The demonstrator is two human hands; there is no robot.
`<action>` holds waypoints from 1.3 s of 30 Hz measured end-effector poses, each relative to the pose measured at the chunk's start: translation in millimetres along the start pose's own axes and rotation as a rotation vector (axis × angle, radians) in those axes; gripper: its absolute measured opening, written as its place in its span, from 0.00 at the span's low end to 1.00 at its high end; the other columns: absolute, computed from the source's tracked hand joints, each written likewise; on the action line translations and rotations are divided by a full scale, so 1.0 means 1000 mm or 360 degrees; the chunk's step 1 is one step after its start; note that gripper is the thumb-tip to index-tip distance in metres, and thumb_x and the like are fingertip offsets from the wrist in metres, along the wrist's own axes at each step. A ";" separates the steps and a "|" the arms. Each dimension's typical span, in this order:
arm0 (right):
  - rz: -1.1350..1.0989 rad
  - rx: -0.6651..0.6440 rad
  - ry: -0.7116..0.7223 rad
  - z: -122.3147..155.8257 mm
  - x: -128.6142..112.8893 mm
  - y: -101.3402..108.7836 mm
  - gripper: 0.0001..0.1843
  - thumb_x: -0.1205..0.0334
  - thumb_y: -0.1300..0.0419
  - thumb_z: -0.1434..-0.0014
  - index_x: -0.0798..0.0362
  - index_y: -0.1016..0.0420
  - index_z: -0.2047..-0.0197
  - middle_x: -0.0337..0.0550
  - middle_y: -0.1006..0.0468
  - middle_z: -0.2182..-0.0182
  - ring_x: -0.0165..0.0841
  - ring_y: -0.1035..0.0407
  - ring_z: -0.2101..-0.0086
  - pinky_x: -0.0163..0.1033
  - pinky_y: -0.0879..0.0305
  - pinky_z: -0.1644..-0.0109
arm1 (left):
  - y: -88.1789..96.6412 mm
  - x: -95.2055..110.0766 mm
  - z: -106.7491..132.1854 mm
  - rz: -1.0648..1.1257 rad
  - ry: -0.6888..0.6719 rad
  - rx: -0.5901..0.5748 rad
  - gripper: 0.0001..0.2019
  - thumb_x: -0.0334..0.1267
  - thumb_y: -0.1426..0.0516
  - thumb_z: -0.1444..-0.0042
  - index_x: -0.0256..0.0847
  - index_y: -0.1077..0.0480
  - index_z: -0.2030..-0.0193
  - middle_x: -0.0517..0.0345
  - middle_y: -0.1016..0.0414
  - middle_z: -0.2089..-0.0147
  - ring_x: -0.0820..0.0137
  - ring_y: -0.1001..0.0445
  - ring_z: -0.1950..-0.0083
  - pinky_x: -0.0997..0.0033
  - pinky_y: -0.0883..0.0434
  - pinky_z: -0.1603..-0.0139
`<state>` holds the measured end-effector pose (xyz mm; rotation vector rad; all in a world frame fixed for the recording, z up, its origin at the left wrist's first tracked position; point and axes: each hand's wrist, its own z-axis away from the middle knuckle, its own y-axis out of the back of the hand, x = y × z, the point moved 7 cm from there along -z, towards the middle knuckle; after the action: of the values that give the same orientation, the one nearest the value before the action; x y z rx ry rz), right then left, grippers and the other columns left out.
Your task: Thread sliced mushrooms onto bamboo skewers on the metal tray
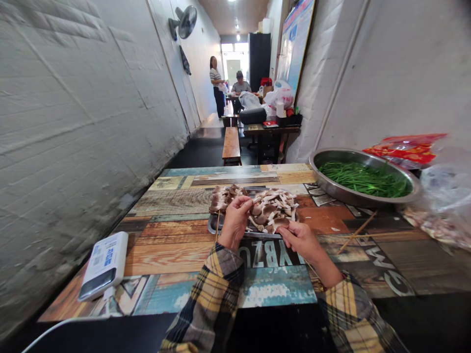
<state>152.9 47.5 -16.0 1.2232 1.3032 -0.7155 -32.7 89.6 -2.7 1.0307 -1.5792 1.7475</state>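
Note:
A metal tray (pixel 212 226) of brown and white mushroom pieces (pixel 274 206) sits on the patchwork wooden table (pixel 172 235). My left hand (pixel 233 223) is closed in a pinch at the tray's near edge, holding a thin bamboo skewer (pixel 217 226) that points down, with its fingertips at a mushroom piece. My right hand (pixel 300 238) is closed just to the right, its fingers pinching a mushroom piece (pixel 280 223) at the tray's front rim. Both arms wear plaid sleeves.
A steel basin (pixel 331 189) of green chives stands at the right, with plastic bags (pixel 439 196) behind and beside it. Loose skewers (pixel 356 231) lie on the table. A white power bank (pixel 105 264) rests at the left edge. Two people are at a far table.

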 end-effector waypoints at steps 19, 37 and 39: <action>-0.0025 -0.0017 -0.0034 0.000 0.002 -0.001 0.18 0.48 0.42 0.42 0.54 0.25 0.72 0.32 0.37 0.87 0.24 0.45 0.86 0.31 0.52 0.82 | 0.003 0.003 0.000 -0.0009 -0.0001 0.0081 0.20 0.30 0.36 0.63 0.37 0.28 0.58 0.65 0.30 0.71 0.77 0.27 0.70 0.76 0.34 0.66; 0.0069 -0.0058 -0.0002 -0.001 0.002 -0.001 0.19 0.49 0.46 0.39 0.56 0.27 0.70 0.32 0.38 0.86 0.24 0.46 0.85 0.31 0.52 0.81 | 0.007 0.002 -0.003 -0.0182 -0.0023 0.0058 0.14 0.38 0.33 0.62 0.36 0.30 0.71 0.64 0.32 0.73 0.81 0.35 0.75 0.81 0.39 0.75; 0.0060 -0.0063 0.0006 -0.001 0.003 -0.001 0.19 0.49 0.47 0.39 0.56 0.27 0.70 0.32 0.38 0.86 0.24 0.46 0.85 0.31 0.51 0.81 | 0.011 0.003 -0.005 -0.0218 -0.0062 0.0103 0.14 0.39 0.33 0.62 0.36 0.30 0.72 0.65 0.33 0.75 0.83 0.39 0.78 0.81 0.42 0.77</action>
<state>151.8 48.7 -18.8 1.2145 1.2886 -0.6577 -44.6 92.4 -6.2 1.1820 -1.4474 1.7048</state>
